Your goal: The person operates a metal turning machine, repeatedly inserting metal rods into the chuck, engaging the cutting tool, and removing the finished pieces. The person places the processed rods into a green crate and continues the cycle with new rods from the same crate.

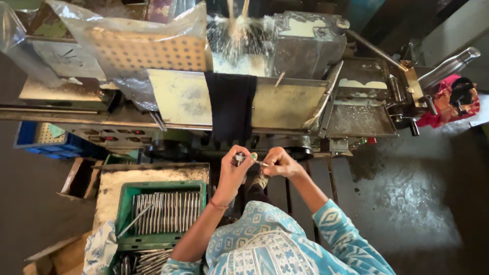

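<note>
Your left hand (232, 168) grips a small metal part (238, 159) and your right hand (277, 163) pinches a thin pin (262, 163) against it, above your lap. Loosen either grip and the part could drop between the machine (285, 102) and green crate (125, 196).
</note>
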